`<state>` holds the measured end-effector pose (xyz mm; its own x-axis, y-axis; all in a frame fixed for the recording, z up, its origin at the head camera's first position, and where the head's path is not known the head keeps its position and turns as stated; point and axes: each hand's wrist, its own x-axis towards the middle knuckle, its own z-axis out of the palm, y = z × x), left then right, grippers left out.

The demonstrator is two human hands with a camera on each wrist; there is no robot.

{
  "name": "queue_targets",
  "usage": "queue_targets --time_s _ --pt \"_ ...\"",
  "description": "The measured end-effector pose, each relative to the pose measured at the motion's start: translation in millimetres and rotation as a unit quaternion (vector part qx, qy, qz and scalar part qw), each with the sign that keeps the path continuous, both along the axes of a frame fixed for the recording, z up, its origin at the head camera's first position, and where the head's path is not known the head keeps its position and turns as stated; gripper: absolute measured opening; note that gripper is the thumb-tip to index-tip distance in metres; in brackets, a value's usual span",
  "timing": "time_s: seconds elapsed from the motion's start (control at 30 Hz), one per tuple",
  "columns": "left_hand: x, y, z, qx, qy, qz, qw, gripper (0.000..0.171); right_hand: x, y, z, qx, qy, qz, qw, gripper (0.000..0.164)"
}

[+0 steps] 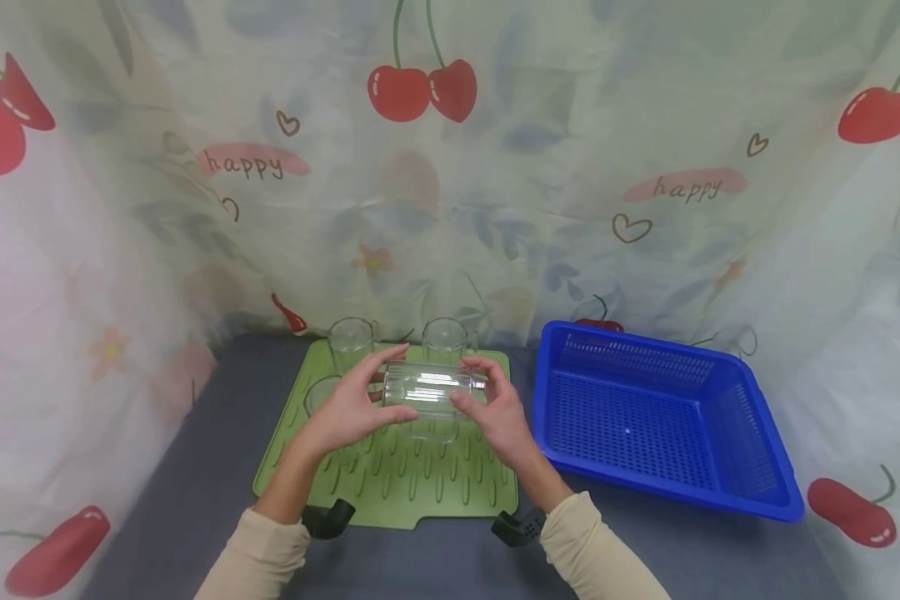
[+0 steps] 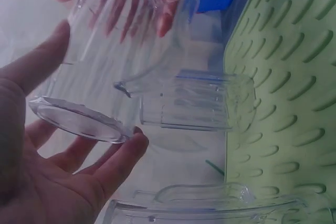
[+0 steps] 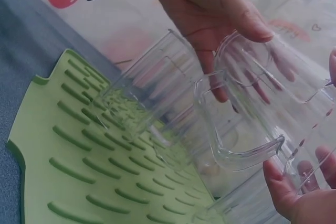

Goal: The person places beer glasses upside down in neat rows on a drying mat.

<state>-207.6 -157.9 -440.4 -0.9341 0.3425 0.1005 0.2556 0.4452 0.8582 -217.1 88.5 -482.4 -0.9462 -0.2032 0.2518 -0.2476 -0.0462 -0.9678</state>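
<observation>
A clear glass mug [image 1: 429,387] lies sideways in the air above a green ridged drying mat [image 1: 378,506], held between both hands. My left hand [image 1: 351,408] grips its left end, with the thumb on the near side and the fingers behind. On the right end, my right hand [image 1: 501,414] holds it between thumb and fingers. The mug's handle [image 3: 239,153] shows in the right wrist view. Farther back on the mat stand two more glass mugs, a left one [image 1: 350,336] and a right one [image 1: 444,335]. Another glass [image 1: 319,390] is partly hidden behind my left hand.
To the right of the mat sits a blue perforated plastic basket [image 1: 615,421] with nothing visible inside. A dark grey cloth [image 1: 217,433] covers the table. A curtain [image 1: 450,183] printed with cherries hangs behind and at both sides.
</observation>
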Motion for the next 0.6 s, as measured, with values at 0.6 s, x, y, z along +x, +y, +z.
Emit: queue_targets --time_s 0.6 --pt "-0.9 1 13.4 -0.009 0.055 -0.021 0.9982 0.076 4.8 9 -1.3 0.138 -0.033 0.030 0.989 0.068"
